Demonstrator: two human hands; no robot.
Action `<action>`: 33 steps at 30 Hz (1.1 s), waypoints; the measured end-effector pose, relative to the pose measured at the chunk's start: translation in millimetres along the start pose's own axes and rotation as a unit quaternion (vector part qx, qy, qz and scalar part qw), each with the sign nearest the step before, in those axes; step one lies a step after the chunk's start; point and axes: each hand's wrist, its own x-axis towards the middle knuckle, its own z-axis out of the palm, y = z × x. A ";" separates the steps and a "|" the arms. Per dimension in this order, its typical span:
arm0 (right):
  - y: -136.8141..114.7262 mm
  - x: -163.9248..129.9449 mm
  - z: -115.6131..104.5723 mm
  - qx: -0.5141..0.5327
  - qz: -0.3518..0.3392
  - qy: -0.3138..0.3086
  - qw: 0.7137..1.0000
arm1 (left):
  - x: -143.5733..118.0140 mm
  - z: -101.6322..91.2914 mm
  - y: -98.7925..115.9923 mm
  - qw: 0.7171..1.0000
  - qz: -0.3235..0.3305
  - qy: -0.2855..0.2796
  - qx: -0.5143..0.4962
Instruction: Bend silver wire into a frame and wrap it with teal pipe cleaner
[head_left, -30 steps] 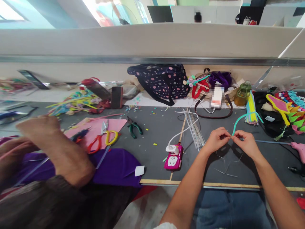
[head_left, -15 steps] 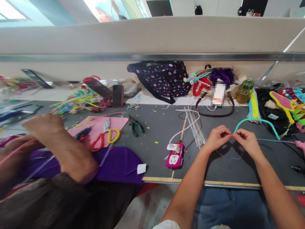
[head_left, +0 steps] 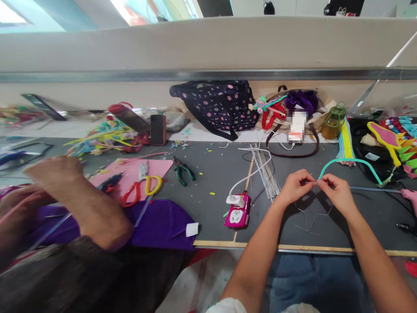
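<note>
A turquoise pipe cleaner [head_left: 352,160] arches up from my fingertips and bends down to the right. My right hand [head_left: 335,191] pinches it close to its near end. My left hand [head_left: 297,186] is closed too, thumb and forefinger together at that same end, almost touching the right fingertips. The tip itself is hidden between the fingers. Thin bent wires [head_left: 309,226] lie on the dark table under my hands. A bundle of straight wires [head_left: 265,174] lies just left of my left hand.
A pink power adapter [head_left: 237,213] with a white cable sits left of my forearm. Pliers [head_left: 184,171], scissors [head_left: 143,184] and purple cloth [head_left: 163,224] lie further left, by a co-worker's arm [head_left: 94,204]. A bottle [head_left: 334,121] and yellow-turquoise strips [head_left: 345,141] stand behind.
The view has shifted slightly, so everything sits a little higher and further left. My hands keep their pinch on the pipe cleaner with hardly any movement.
</note>
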 end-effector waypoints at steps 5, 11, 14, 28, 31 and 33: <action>-2.0 -1.4 -2.3 -0.032 -0.008 0.014 0.999 | 0.2 0.4 1.3 1.000 0.003 -0.009 -0.006; -2.3 0.3 -0.3 0.033 0.019 -0.005 0.999 | -0.2 0.8 0.9 1.000 -0.002 -0.005 -0.012; -2.9 0.6 0.6 0.040 0.025 -0.005 0.999 | -0.6 0.9 -1.0 1.000 -0.002 -0.006 -0.020; -0.4 -0.9 6.7 0.111 0.060 0.003 0.992 | -0.6 -1.5 -0.8 0.998 0.045 -0.011 -0.029; -1.1 -5.1 2.5 0.061 -0.007 0.044 0.997 | -0.9 -2.5 2.5 0.999 0.032 -0.002 -0.042; -1.5 -7.8 -0.5 0.012 -0.063 0.057 0.996 | -1.0 -3.2 4.0 0.998 0.026 -0.002 -0.049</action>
